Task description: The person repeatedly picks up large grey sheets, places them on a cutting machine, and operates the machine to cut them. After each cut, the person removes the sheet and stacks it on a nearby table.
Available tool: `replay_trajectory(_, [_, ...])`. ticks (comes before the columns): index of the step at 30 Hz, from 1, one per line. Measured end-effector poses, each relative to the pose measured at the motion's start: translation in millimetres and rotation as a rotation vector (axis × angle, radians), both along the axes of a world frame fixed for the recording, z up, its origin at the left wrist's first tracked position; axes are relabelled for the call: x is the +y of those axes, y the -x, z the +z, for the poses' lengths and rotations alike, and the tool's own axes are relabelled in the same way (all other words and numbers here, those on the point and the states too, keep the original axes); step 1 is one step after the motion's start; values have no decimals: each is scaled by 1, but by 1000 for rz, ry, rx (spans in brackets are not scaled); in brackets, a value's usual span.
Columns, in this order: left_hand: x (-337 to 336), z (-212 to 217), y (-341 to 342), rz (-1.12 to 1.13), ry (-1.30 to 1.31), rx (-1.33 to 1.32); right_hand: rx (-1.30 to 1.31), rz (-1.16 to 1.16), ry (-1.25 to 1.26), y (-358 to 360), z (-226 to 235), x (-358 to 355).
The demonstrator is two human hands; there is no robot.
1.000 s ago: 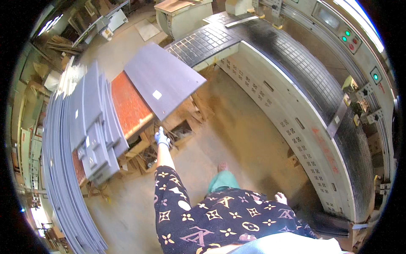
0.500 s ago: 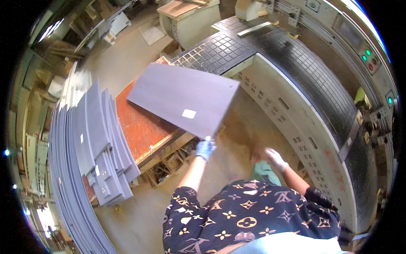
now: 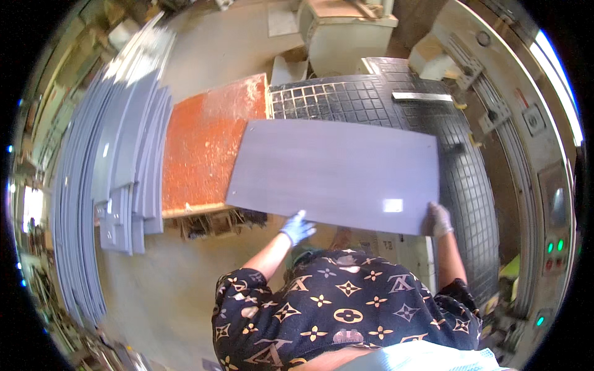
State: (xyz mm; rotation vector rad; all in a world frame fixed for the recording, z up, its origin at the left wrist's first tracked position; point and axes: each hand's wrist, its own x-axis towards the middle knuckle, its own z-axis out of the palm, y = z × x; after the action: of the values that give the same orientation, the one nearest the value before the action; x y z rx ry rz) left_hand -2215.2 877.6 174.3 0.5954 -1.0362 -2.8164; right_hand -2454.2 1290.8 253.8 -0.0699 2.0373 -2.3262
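A large grey panel with a small white label spans the gap in front of me. Its left end lies over a worn red-orange board top, and its far right part overlaps a black gridded machine bed. My right hand, in a pale glove, is closed round the panel's near right corner, some fingers hidden by it. My left hand, in a blue glove, is at the panel's near edge with its fingers apart; a fingertip overlaps that edge, though firm contact is unclear.
Several grey panels stand stacked at the left. Along the right runs a machine frame with lit green buttons. A metal strip rests on the black bed. A pale cabinet stands beyond.
The panel has swung round and moved right, now lying across in front of me. My right hand has taken hold of its right corner; my left hand has loosened from the near corner.
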Motion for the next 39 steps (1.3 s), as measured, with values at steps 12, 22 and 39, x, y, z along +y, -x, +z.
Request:
replay_trajectory(12, [84,-39,1,499,1340,113,218,-176,-811,-68,1,45])
replay_trajectory(22, [42,59,101,-132,348,-266,-20,-308,-1410,-14,89,-108])
replay_trajectory(39, [86,81,83,-219,242,-401,-161,-262,-1602,0,111,-65])
